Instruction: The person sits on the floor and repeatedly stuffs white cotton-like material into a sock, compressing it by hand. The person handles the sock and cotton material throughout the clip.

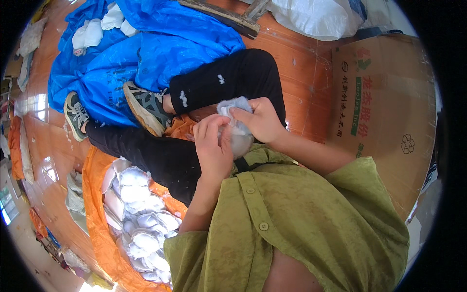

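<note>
Head view: fluffy white pad (pixel 233 103) up front, held above the lap (pixel 245 158) btwn both hands! L hand (pixel 212 146) pinches its left side, fingers bent, forearm rising steeply from below; R hand (pixel 262 120) grips the right side, thumb on top, forearm slanting in from lower R. Orange bag (pixel 91 194) w/ white cup-shaped pieces (pixel 146 238) lower L, blue sheet (pixel 160 58) upper L, cardboard box (pixel 379 112) far R.

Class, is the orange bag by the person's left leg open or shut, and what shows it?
Open: the orange bag has its mouth spread, exposing piled pale cup-shaped pieces.
</note>
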Available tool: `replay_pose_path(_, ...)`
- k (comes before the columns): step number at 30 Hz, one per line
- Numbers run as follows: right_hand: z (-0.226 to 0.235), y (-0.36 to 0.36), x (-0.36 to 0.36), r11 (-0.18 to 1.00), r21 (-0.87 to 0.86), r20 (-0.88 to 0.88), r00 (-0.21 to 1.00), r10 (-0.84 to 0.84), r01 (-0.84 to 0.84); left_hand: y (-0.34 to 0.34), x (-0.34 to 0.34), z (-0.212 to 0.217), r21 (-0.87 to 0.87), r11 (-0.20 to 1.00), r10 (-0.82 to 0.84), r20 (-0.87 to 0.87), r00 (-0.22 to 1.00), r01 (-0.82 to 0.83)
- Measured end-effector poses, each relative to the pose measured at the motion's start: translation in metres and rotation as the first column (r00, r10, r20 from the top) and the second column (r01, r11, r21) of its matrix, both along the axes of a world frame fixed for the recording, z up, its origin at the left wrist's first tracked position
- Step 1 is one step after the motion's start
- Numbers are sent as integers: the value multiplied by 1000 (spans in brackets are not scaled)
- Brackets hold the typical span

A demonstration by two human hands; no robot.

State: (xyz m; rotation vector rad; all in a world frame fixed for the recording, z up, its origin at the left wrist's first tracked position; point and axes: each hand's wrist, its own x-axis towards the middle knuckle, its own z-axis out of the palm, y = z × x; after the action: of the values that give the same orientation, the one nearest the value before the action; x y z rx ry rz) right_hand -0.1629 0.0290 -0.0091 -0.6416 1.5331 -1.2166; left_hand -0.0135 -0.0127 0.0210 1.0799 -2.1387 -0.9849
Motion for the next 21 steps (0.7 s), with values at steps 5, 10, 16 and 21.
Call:
replay_pose_path(5, 0, -7, -6, 986, 150, 74, 995, 61, -72, 2, -1, 13, 40, 995, -90, 115, 989, 86)
replay_pose_path(10, 4, -18, -8, 971, 239, 166, 985, -47, 7, 8, -10, 8, 29, 1000, -6, 64, 998, 4)
replay_pose_path(16, 10, -19, -11, 937, 344, 197, 980, -7, -63, 3, -6, 1, 95, 988, -144, 224, 964, 125)
replay_pose_path(21, -1, -22, -20, 940, 327, 231, 973, 19, -96, 8, -10, -3, 98, 994, -45, 18, 999, 43)
